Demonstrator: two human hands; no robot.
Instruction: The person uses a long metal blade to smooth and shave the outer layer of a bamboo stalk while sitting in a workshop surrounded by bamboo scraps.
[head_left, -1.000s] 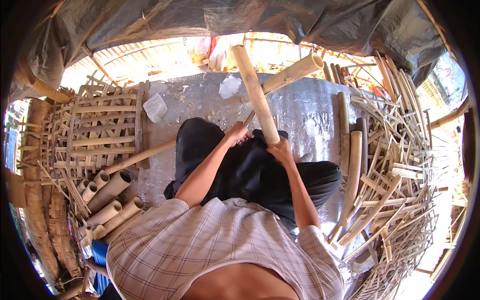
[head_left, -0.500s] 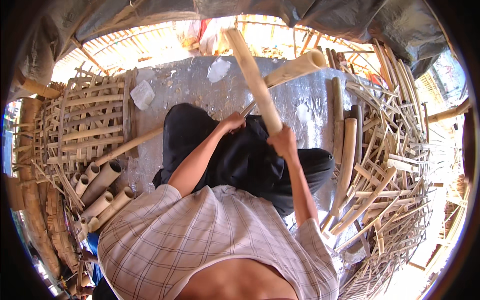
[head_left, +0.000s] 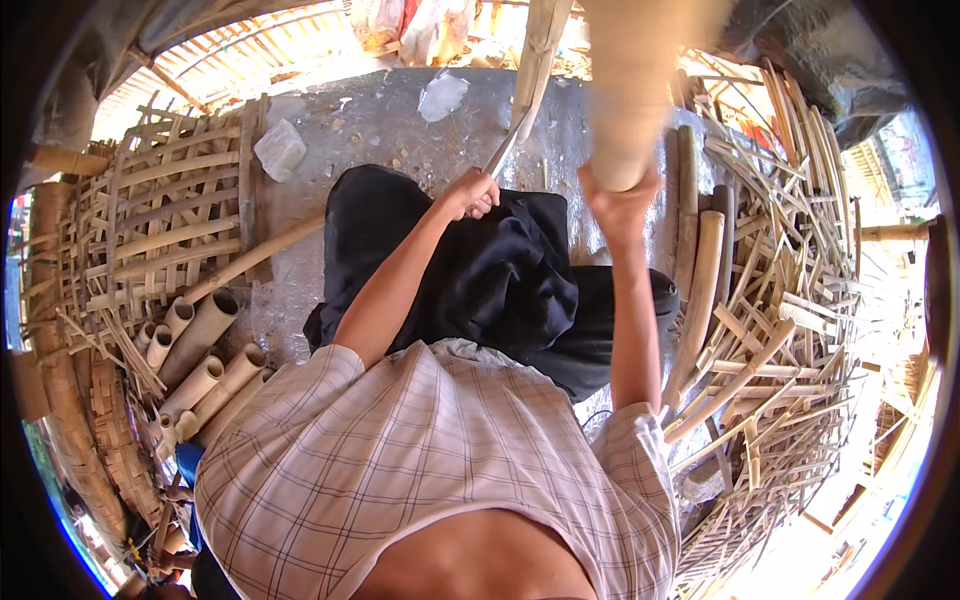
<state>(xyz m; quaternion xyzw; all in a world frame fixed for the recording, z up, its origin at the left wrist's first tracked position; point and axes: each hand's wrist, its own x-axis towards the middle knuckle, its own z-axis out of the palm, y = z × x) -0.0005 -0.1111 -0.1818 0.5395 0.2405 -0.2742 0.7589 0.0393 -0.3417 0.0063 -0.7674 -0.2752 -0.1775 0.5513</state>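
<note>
My left hand [head_left: 472, 194] is closed round the handle of a knife, above my lap. The metal blade [head_left: 507, 148] of the knife meets the near end of a pale bamboo piece [head_left: 540, 62], which points away from me. Whether the blade is sunk into the bamboo cannot be made out. In my right hand [head_left: 622, 203] is a thick bamboo stick [head_left: 632, 110], gripped by its lower end and raised toward the camera. Its upper part is blurred by motion. Black cloth [head_left: 460, 270] covers my crossed legs under both hands.
Several bamboo tubes [head_left: 205, 335] lie at the left, below a woven bamboo panel [head_left: 180, 210]. On the right is a heap of split bamboo strips [head_left: 780, 370], with bamboo poles [head_left: 695, 290] along its edge. A whitish block [head_left: 280, 150] rests on the grey ground sheet [head_left: 385, 120].
The stick in my right hand has swung up toward the camera, away from where it crossed the bamboo piece. The knife and bamboo piece have turned to point more directly away from me.
</note>
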